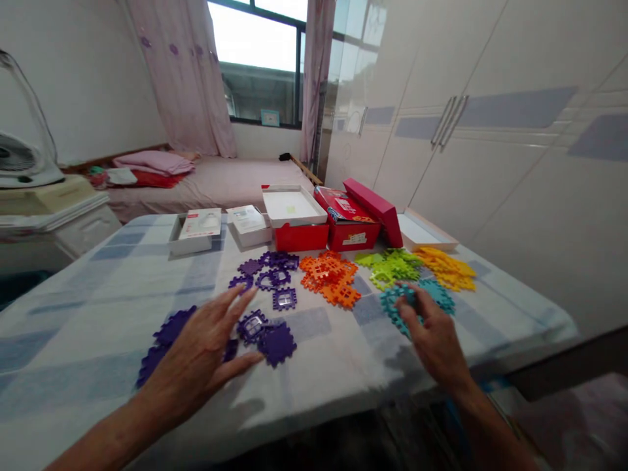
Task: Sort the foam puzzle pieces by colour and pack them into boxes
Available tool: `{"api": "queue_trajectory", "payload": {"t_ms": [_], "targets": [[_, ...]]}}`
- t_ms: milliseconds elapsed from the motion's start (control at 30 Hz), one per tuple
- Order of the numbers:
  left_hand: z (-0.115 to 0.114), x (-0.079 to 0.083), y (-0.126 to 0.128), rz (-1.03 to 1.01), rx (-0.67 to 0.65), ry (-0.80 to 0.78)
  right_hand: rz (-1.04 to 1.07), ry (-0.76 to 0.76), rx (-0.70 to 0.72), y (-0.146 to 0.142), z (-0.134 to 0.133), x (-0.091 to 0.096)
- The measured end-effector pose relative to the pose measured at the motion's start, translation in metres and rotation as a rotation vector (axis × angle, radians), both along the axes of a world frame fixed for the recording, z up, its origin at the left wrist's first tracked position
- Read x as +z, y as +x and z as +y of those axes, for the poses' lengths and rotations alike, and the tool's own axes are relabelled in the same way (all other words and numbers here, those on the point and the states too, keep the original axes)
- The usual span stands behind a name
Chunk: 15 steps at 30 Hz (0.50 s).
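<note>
Flat plastic interlocking tiles lie sorted by colour on a checked tablecloth [98, 307]. My left hand [203, 350] is spread flat over the near purple tiles [277, 341], fingers apart, holding nothing. More purple tiles [275, 269] lie farther back. My right hand [432, 330] rests on the teal tiles [439, 296], fingers curled onto one of them. Orange tiles [331, 276], green tiles [392, 267] and yellow tiles [446, 267] sit in heaps beyond.
Behind the tiles stand an open red box [297, 237] with a white tray, a second red box [350, 229] with its lid [375, 208] leaning, and two small white boxes [196, 232]. A fan [19, 157] is at left, a wardrobe [490, 131] at right, a bed [206, 183] behind.
</note>
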State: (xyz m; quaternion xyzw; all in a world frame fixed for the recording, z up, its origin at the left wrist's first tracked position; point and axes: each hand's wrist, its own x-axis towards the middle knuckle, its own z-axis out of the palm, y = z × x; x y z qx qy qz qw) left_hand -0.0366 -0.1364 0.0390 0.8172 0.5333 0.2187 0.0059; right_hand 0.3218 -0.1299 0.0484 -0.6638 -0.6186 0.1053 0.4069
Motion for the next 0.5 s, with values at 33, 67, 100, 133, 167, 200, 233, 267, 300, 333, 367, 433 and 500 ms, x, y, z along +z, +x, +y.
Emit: {"api": "queue_trajectory", "payload": {"t_ms": [33, 67, 100, 133, 167, 200, 233, 267, 300, 333, 367, 433, 500], "targets": [[0.000, -0.007, -0.019, 0.059, 0.092, -0.005, -0.081, 0.017, -0.099, 0.020, 0.008, 0.000], [-0.001, -0.014, -0.036, 0.109, 0.187, -0.027, -0.159, 0.025, -0.195, 0.039, 0.017, -0.001], [-0.002, -0.021, -0.051, 0.147, 0.267, -0.068, -0.228, 0.019, -0.277, 0.057, 0.025, -0.002], [-0.003, -0.028, -0.063, 0.169, 0.324, -0.117, -0.281, -0.007, -0.337, 0.073, 0.034, -0.004], [-0.004, -0.034, -0.072, 0.177, 0.360, -0.158, -0.316, -0.034, -0.382, 0.087, 0.041, -0.007], [-0.005, -0.040, -0.078, 0.173, 0.375, -0.180, -0.334, -0.063, -0.415, 0.098, 0.048, -0.010], [-0.005, -0.045, -0.081, 0.160, 0.376, -0.185, -0.336, -0.085, -0.445, 0.107, 0.052, -0.013], [-0.004, -0.049, -0.081, 0.141, 0.367, -0.173, -0.325, -0.099, -0.471, 0.115, 0.056, -0.017], [-0.002, -0.053, -0.080, 0.119, 0.350, -0.151, -0.306, -0.109, -0.496, 0.121, 0.058, -0.021], [0.001, -0.056, -0.077, 0.098, 0.330, -0.128, -0.281, -0.113, -0.523, 0.127, 0.060, -0.025], [0.004, -0.058, -0.073, 0.081, 0.307, -0.111, -0.257, -0.117, -0.540, 0.132, 0.061, -0.029], [0.011, -0.060, -0.064, 0.067, 0.253, -0.098, -0.224, -0.123, -0.562, 0.141, 0.061, -0.039], [0.019, -0.060, -0.053, 0.074, 0.209, -0.106, -0.250, -0.096, -0.556, 0.149, 0.060, -0.050]]}}
